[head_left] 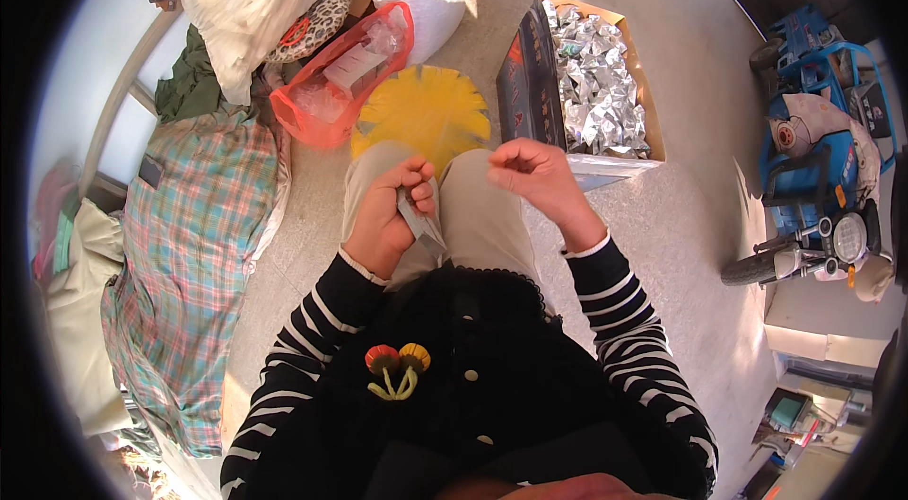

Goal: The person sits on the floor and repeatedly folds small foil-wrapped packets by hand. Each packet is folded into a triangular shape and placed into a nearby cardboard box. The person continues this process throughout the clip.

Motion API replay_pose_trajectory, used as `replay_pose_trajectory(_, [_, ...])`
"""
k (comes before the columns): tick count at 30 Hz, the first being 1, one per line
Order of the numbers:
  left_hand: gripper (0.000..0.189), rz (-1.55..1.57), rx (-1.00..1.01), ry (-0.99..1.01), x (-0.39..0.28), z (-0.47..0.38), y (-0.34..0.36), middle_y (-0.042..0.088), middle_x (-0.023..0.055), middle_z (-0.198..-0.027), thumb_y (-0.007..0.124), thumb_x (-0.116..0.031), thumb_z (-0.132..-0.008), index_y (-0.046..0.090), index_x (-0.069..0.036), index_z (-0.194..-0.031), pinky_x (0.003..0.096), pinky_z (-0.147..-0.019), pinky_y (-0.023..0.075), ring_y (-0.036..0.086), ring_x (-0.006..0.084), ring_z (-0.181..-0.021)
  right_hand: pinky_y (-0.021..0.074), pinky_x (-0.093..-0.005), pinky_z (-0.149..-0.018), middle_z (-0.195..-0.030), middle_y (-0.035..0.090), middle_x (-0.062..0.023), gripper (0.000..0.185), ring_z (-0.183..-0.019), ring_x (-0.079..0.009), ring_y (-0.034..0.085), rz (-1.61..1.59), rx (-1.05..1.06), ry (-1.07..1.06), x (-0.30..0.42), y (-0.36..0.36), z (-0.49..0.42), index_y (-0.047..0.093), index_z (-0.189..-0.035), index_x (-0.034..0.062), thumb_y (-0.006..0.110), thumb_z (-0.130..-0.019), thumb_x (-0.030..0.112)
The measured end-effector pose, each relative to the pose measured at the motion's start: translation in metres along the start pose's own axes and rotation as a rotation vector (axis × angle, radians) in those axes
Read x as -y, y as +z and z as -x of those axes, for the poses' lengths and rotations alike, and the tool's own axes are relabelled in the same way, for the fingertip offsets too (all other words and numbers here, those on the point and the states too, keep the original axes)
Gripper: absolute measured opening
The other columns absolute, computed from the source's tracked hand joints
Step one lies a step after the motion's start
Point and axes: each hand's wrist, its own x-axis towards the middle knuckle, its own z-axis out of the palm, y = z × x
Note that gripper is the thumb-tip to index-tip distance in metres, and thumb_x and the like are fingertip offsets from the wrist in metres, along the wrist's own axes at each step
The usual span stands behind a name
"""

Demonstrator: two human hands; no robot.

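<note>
My left hand (397,212) is curled around a stack of thin grey-silver pieces (422,227), whose material I cannot tell, above my left thigh. Above my right knee is my right hand (532,177), its fingers bent with thumb and index near each other; whether something small lies between them I cannot tell. Beyond my knees lies a round yellow thing (425,110), partly hidden by them. To its right, an open cardboard box (642,106) holds many crumpled silver foil pieces (599,81). On the left, a red plastic bag (284,110) holds clear plastic and a pale stack (355,67).
A plaid cloth (198,216) drapes along the left side. White sacks (418,3) and a leopard-print item (316,21) stand beyond the red bag. At the far right are a blue electric vehicle (816,166) and household items (787,408) near the wall.
</note>
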Motion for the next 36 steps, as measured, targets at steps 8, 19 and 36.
replay_pose_trajectory(8, [0.025, -0.015, 0.027, 0.099, 0.018, 0.014, 0.004, 0.061, 0.0091, -0.091, 0.051, 0.004, -0.083, 0.055, -0.002, -0.106, 0.0307, -0.06, 0.0495, 0.056, 0.0182, -0.068, 0.0473, -0.0208, -0.07, -0.079, 0.062, 0.0035, 0.02, -0.074, -0.0055, 0.055, -0.008, 0.11, 0.073, 0.011, 0.075, 0.05, 0.066, -0.09, 0.0034, 0.079, -0.075, 0.004])
replay_pose_trajectory(19, [0.02, -0.002, 0.072, 0.083, 0.016, 0.033, 0.001, 0.064, 0.0073, -0.092, 0.05, 0.001, -0.085, 0.057, -0.005, -0.103, 0.0329, -0.069, 0.0552, 0.061, 0.017, -0.073, 0.0497, -0.0212, -0.073, -0.088, 0.065, 0.0012, 0.024, -0.079, -0.006, 0.06, 0.043, 0.24, 0.037, 0.023, 0.071, 0.065, 0.067, -0.099, 0.0023, 0.076, -0.077, 0.002])
replay_pose_trajectory(36, [0.021, 0.035, 0.001, 0.074, 0.016, 0.029, -0.005, 0.065, 0.0096, -0.095, 0.049, 0.002, -0.086, 0.057, -0.004, -0.105, 0.0374, -0.076, 0.0566, 0.065, 0.0201, -0.08, 0.0502, -0.0211, -0.071, -0.086, 0.065, -0.0007, 0.026, -0.077, -0.0061, 0.06, -0.054, 0.269, 0.186, 0.019, 0.068, 0.067, 0.065, -0.108, 0.0001, 0.069, -0.083, -0.001])
